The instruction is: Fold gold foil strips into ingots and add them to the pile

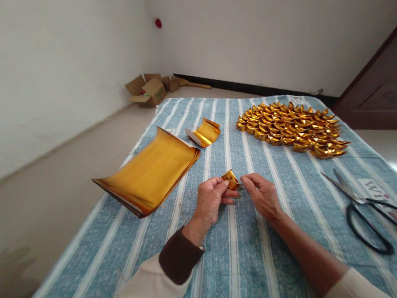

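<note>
Surface: a blue-and-white striped cloth (238,267) covers the worktop; all items below lie on it or are held over it.
Left hand: the left hand (212,199) is held just above the cloth near the middle of the worktop, somewhat toward the near edge; thumb and fingers are pressed together on the left side of a small folded gold piece (231,180); a dark brown cuff and a cream sleeve cover the wrist and forearm.
Right hand: the right hand (262,194) is just to the right of the left hand; its fingertips are drawn together and meet the right side of the folded gold piece; whether they grip it or only touch it cannot be told; the forearm is bare up to a cream sleeve at the near edge.
Folded gold piece: small, shiny, creased into an angular form; held between the two hands, clear of the cloth.
Gold sheet stack: a stack of large gold sheets (149,172) lies toward the left edge, well apart from the hands; its corners curl upward.
Smaller gold sheets: a small curled bundle of gold sheets (204,132) lies beyond the large stack, toward the far edge.
Finished pieces: a dense heap of folded gold ingot shapes (293,128) occupies the far right part of the worktop.
Scissors: black-handled scissors (369,207) lie near the right edge, blades pointing toward the far side; a white label sits just beside them.
Surroundings: open cardboard boxes (149,90) stand on the floor in the far corner of the room.
</note>
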Available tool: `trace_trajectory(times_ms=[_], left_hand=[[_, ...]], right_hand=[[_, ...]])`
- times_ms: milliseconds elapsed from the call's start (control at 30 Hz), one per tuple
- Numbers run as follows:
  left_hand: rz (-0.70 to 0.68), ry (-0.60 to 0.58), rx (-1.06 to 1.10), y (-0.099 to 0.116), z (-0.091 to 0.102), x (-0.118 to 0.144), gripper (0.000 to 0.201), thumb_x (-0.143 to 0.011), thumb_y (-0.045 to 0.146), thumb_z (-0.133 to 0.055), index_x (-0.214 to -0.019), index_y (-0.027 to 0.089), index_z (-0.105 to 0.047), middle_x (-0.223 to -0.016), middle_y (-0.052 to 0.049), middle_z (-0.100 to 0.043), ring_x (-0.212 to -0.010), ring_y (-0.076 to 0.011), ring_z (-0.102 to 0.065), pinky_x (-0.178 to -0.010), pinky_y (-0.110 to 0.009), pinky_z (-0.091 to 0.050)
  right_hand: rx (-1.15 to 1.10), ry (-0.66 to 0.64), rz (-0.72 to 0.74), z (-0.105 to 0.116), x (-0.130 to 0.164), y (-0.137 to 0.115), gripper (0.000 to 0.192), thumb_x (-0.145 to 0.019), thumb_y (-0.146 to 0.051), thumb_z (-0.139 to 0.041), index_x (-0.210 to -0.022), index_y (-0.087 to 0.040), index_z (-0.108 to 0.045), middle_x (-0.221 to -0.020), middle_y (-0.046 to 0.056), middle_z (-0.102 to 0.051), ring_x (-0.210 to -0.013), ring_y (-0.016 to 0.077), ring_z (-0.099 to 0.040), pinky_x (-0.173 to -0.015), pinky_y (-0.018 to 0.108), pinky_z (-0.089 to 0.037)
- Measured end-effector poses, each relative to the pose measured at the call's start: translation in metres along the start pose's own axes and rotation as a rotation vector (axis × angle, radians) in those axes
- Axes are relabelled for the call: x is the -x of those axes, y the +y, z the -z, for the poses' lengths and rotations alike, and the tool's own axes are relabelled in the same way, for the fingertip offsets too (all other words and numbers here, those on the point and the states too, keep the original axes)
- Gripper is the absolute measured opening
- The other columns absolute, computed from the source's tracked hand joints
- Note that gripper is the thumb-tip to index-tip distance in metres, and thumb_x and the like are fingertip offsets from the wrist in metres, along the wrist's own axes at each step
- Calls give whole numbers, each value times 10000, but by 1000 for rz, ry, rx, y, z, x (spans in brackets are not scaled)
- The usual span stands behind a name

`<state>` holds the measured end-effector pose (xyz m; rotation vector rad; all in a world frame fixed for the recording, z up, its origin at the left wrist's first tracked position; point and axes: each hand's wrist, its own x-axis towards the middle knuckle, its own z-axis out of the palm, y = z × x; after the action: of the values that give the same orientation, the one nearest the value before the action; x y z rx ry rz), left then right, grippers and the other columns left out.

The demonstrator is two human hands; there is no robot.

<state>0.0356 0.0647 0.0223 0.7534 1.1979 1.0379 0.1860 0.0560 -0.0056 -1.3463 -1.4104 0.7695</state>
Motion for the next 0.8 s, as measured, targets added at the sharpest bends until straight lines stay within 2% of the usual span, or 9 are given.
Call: trace_trajectory(times_ms=[167, 500, 800], left_hand=[[3, 38, 70, 1, 1, -1, 87, -810, 168, -664, -759, 118, -615, -761, -75, -732, -591, -150, -711, -416, -162, -509], [-56, 14, 124, 1, -2, 3, 119, -786, 188, -702, -755, 118, -611, -715, -55, -711, -576, -145, -698, -434, -166, -508], [-23, -21, 159, -1, -2, 2, 102, -801, 168, -689, -762, 116, -611, -718, -59, -716, -591, -146, -708, -435, -159, -504]], right_hand=[[-85, 33, -113, 0, -1, 1, 293, -825, -477, -619, -790, -198, -702, -729, 13, -694, -691, 180, -630, -679, 304, -498], [-99, -60, -137, -8, 3, -9, 334, -812, -490, -612, -778, -189, -751, -695, 28, -708, -644, 176, -628, -608, 287, -483], [-164, -35, -138, -9, 4, -11, 304, -800, -468, -628, -756, -192, -747, -681, 23, -712, -624, 170, -625, -585, 279, -485]])
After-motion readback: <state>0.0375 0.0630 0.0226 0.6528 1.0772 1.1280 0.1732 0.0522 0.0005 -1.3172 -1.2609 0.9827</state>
